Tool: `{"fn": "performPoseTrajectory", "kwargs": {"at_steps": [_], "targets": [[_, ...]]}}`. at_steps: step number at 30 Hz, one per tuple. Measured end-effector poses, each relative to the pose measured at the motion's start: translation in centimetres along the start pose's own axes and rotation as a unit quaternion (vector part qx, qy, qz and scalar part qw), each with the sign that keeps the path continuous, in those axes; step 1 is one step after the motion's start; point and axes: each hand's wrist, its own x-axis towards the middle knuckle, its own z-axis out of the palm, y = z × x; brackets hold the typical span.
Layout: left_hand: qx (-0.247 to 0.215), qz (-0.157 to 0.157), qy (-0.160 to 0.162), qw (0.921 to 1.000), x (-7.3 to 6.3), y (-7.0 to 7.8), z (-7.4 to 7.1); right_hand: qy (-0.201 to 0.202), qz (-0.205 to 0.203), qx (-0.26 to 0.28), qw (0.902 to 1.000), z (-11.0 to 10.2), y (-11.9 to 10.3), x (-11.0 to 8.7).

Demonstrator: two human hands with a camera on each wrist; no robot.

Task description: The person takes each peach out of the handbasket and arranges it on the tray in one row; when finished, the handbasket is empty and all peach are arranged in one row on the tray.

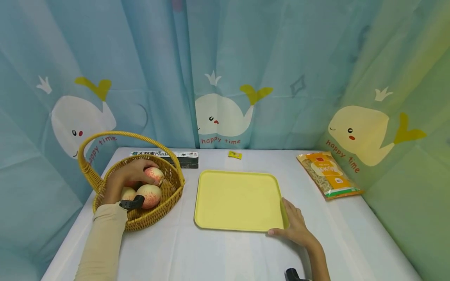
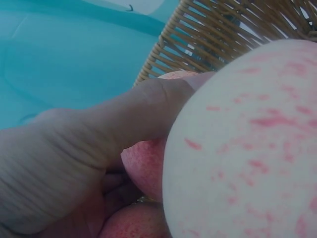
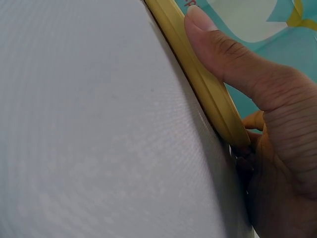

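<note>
In the head view my left hand (image 1: 133,172) reaches into the wicker basket (image 1: 144,223) and grips a red-speckled peach (image 1: 155,174) between thumb and fingers. Other peaches lie under and around it, among them a large pale one (image 1: 149,196). The left wrist view shows the thumb beside a big peach (image 2: 242,153) close to the camera; the fingers are mostly hidden. My right hand (image 1: 294,224) holds the near right corner of the yellow tray (image 1: 239,201), thumb on the front rim (image 3: 208,94) and fingers along the right side. The tray lies flat with nothing on it.
The basket's tall arched handle (image 1: 130,134) rises over the left forearm. Behind the basket lies a black-and-white pasta box (image 1: 190,160). A small yellow packet (image 1: 234,155) is at the back, and a bag of pasta (image 1: 327,174) at the back right. Curtains (image 1: 225,58) close in the table.
</note>
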Motion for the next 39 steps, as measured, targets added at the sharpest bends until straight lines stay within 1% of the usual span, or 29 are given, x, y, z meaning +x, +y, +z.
{"fn": "performPoseTrajectory", "kwargs": {"at_steps": [3,6,11,13,16,19,21,25,27,31,34,36,39], "targets": [[0.004,0.006,0.005,1.0000,0.0,0.0,0.1,0.000,-0.001,0.003,1.0000,0.0,0.0,0.0],[-0.004,0.009,0.016,0.9998,0.0,0.0,0.1,0.000,0.001,0.008,1.0000,0.0,0.0,0.0],[-0.015,0.029,0.038,0.9987,0.1,0.2,0.1,0.000,0.002,0.012,0.9999,-0.1,-0.2,-0.1],[-0.018,0.037,0.043,0.9982,-0.1,0.3,0.1,-0.001,-0.001,0.008,1.0000,-0.1,-0.2,-0.2],[-0.021,0.039,0.048,0.9979,-0.4,0.5,0.0,-0.003,-0.005,0.004,1.0000,-0.1,-0.2,-0.2],[-0.008,0.041,0.057,0.9975,-0.8,0.8,-0.1,-0.004,-0.008,0.005,0.9999,0.0,-0.1,-0.2],[0.003,0.048,0.068,0.9965,-1.0,1.0,-0.2,-0.003,-0.009,0.007,0.9999,0.0,-0.1,-0.2],[0.022,0.076,0.096,0.9922,-1.2,1.5,-0.4,0.000,-0.012,0.010,0.9999,0.1,0.0,-0.1],[0.026,0.085,0.108,0.9901,-1.4,1.8,-0.6,0.003,-0.011,0.009,0.9999,0.1,0.0,-0.1],[0.021,0.088,0.125,0.9880,-2.1,2.6,-0.7,0.005,-0.007,0.006,0.9999,0.1,0.1,-0.1],[0.008,0.094,0.129,0.9871,-2.8,3.1,-0.6,0.005,-0.009,0.008,0.9999,0.1,0.1,-0.2],[0.002,0.108,0.128,0.9858,-3.2,3.3,-0.5,0.006,-0.012,0.010,0.9999,0.2,0.2,-0.2],[0.007,0.127,0.132,0.9832,-3.8,3.6,-0.3,0.009,-0.016,0.008,0.9998,0.2,0.2,-0.2]]}}
